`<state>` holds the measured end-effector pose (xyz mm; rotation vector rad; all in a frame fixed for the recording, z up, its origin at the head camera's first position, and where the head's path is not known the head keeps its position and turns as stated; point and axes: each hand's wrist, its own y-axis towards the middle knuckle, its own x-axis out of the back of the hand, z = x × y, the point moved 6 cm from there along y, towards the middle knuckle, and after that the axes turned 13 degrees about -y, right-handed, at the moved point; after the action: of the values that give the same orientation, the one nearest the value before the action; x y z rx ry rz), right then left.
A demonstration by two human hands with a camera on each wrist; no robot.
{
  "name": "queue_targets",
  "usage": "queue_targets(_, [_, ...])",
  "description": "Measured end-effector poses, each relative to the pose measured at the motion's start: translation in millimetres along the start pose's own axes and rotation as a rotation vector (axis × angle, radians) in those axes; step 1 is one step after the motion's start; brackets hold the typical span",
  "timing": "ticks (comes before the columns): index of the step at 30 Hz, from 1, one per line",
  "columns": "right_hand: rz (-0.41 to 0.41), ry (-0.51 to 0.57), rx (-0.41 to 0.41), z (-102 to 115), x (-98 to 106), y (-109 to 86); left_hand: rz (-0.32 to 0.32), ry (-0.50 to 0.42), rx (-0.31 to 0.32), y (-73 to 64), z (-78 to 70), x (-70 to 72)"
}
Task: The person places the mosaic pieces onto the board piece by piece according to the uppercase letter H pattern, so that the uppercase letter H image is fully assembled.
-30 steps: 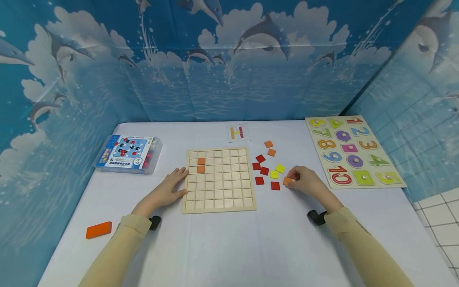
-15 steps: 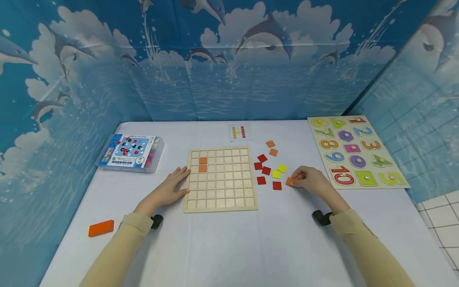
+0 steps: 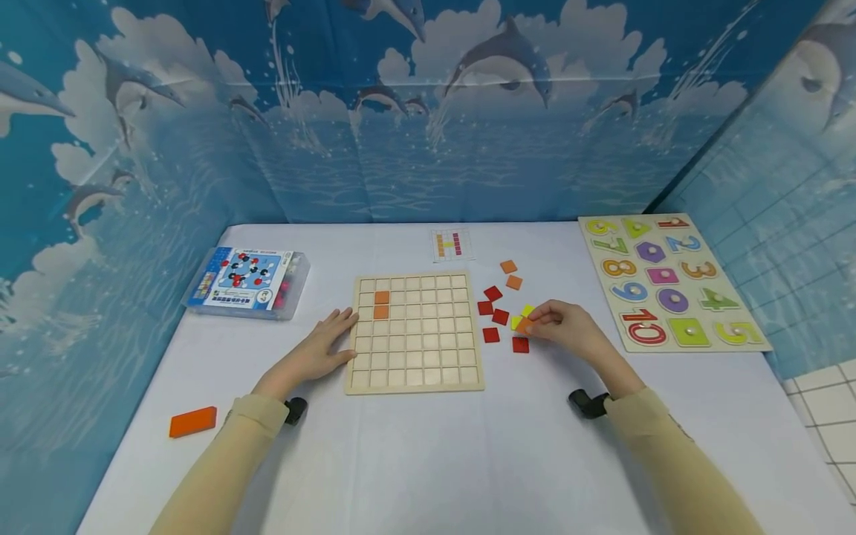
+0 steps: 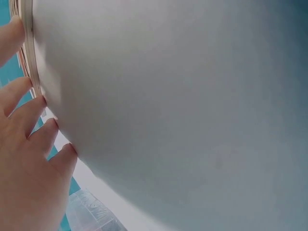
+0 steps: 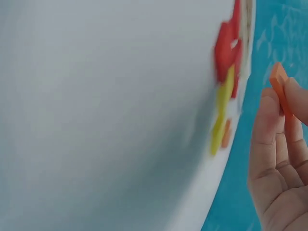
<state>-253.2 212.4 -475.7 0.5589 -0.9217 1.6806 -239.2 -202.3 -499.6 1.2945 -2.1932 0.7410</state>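
A square wooden grid board lies mid-table, with two orange tiles in its second column near the top. My left hand rests with spread fingers at the board's left edge; the left wrist view shows fingertips at the wooden rim. Between thumb and fingers, my right hand pinches an orange square tile, lifted off the table in the right wrist view. It overlaps the yellow tiles in the head view. Several red tiles and two orange tiles lie right of the board.
A printed pattern card lies behind the board. At the right is a number and shape puzzle board. A clear plastic box with a molecule label stands back left, and an orange block lies front left.
My right hand has picked the orange tile up off the table and carried it left towards the yellow tiles. The left hand stays at the board's edge. The head view has shifted slightly.
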Motion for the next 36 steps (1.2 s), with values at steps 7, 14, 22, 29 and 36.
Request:
queue_targets(7, [0.037,0.126,0.057,52,-21,16.1,0.005,0.005,0.008,0.4,-0.9,0.9])
queue_targets(14, [0.077,0.196,0.145,118,-54,32.2,0.007,0.006,0.016,1.3,-0.7,2.2])
queue_targets(22, [0.105,0.110,0.240,171,-96,50.5,0.012,-0.011,0.023,2.7,2.0,0.0])
queue_targets(29, [0.101,-0.016,0.275,194,-118,61.6,0.018,-0.008,0.023,2.0,1.3,0.4])
queue_targets(36, [0.145,-0.145,0.287,206,-132,65.6,0.012,-0.010,0.032,0.6,0.6,1.0])
